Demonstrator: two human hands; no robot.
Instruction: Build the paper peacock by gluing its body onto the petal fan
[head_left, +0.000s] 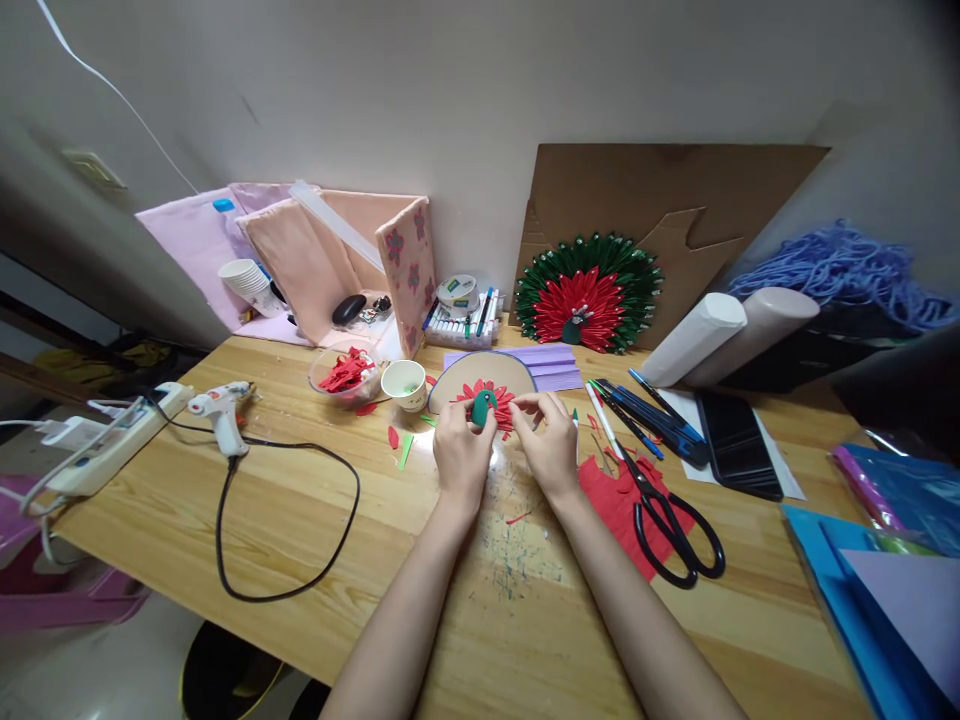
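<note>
A half-round beige card (457,375) with a dark rim lies in front of me, bearing a small paper peacock of red petals (504,392) fanned around a dark green body (484,408). My left hand (461,450) pinches the green body at its lower left, thumb and forefinger closed. On the other side, my right hand (551,442) has its thumb and forefinger together at the right-hand red petals; what exactly lies between those fingertips is too small to make out. Against brown cardboard (607,195) leans a larger finished peacock fan (589,300) in green and red.
To the left lie a white glue gun (225,415) with a looping black cord and a power strip (120,440). A bowl of red scraps (346,375) and a paper cup (405,385) stand nearby. Black-handled scissors (671,525) rest on red crepe paper (607,495); a phone (739,445) is farther right.
</note>
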